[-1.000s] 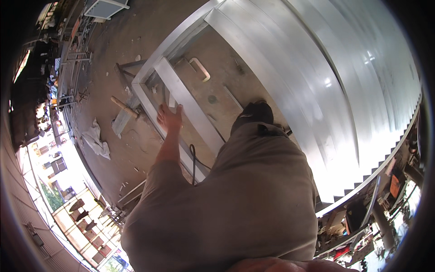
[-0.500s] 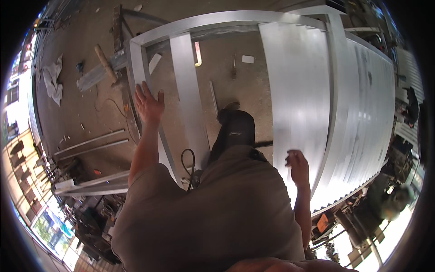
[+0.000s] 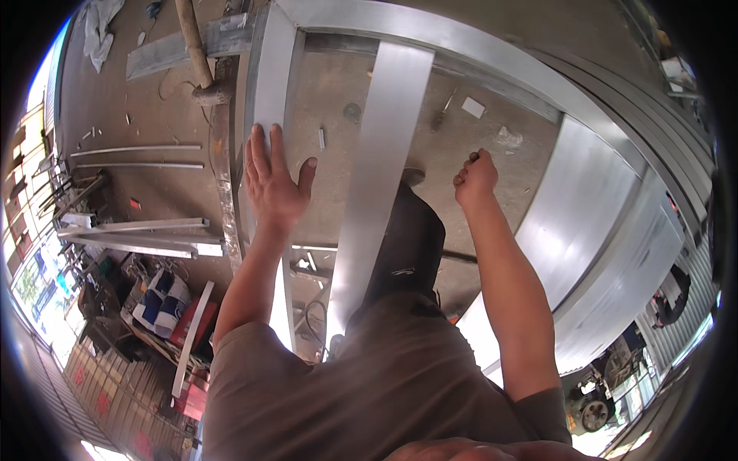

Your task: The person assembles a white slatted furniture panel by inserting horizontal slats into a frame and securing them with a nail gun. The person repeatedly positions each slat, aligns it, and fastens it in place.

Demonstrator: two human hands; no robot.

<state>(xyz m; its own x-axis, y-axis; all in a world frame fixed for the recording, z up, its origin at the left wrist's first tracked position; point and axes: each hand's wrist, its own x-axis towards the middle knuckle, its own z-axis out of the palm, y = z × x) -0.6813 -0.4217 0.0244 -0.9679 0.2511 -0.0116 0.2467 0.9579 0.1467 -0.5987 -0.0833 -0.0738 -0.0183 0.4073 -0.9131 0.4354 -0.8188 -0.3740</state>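
A large silvery metal frame (image 3: pixel 430 21) surrounds my legs, with a bare metal strip (image 3: pixel 388 131) running across its left part. My left hand (image 3: pixel 277 184) lies on the frame's left bar (image 3: pixel 271 73), palm down and fingers stretched. Over the open gap right of the strip hangs my right hand (image 3: pixel 478 180), its fingers curled closed. A small dark bit shows at those fingers, too small to name. Right of this hand, wide shiny metal sheets (image 3: pixel 580 203) fill the frame's right part.
A wooden-handled hammer (image 3: pixel 192 42) rests on a rusty steel beam (image 3: pixel 223 154) at the left. Thin metal bars (image 3: pixel 138 148) lie on the floor beyond it. Lower left stand cluttered goods with a blue-and-white bundle (image 3: pixel 163 303). A white offcut (image 3: pixel 473 107) lies on the floor inside the frame.
My right hand has moved left and forward, from over the sheets to the open gap. My left hand stays on the left bar. The view has turned and shifted left.
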